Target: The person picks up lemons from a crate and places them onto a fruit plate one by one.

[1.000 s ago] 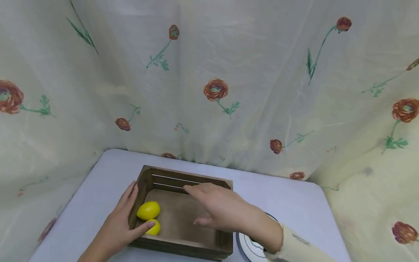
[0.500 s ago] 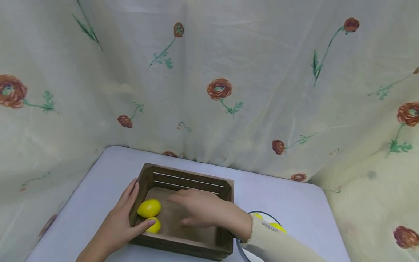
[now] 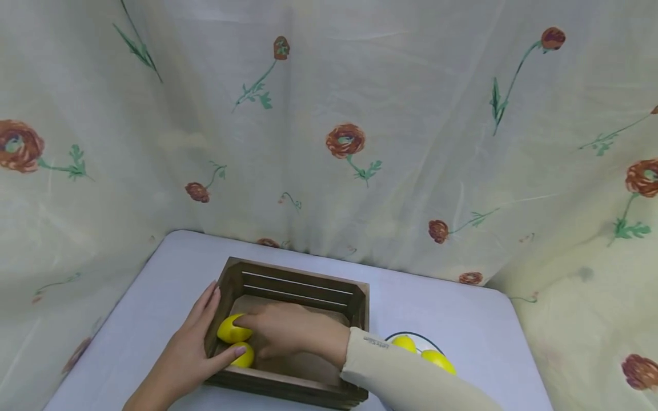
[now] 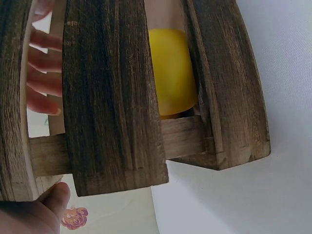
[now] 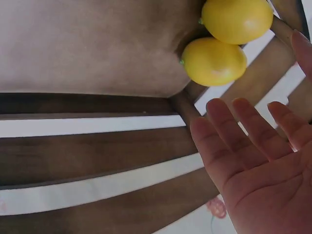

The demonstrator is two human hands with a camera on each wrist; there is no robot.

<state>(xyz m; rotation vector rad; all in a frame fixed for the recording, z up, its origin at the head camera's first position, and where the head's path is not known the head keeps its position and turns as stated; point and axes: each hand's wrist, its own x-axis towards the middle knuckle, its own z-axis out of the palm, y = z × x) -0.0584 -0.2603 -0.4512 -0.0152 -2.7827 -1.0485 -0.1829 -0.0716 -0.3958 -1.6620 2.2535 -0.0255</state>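
In the head view my left hand [image 3: 187,351] rests against the left side of a brown slatted wooden crate [image 3: 288,388], its thumb reaching over the front corner. Two yellow lemons lie in the crate's left end, a back lemon [image 3: 229,329] and a front lemon [image 3: 244,357] partly under that thumb. My right hand [image 3: 280,331] is down inside the crate, just right of the lemons. The right wrist view gives my right hand [image 5: 263,170] with extended, spread fingers and nothing in the palm. One lemon [image 4: 170,73] shows between slats in the left wrist view.
A white dish with a dark rim [image 3: 422,342] stands right of the crate, partly hidden by my right sleeve [image 3: 406,371]. More lemons [image 3: 438,361] lie in it. The white table [image 3: 437,302] ends at a flowered curtain [image 3: 401,171] behind.
My right hand has travelled left and lower inside the crate, up to the lemons. The dish's lemons have come into view from behind the arm. My left hand stays at the crate.
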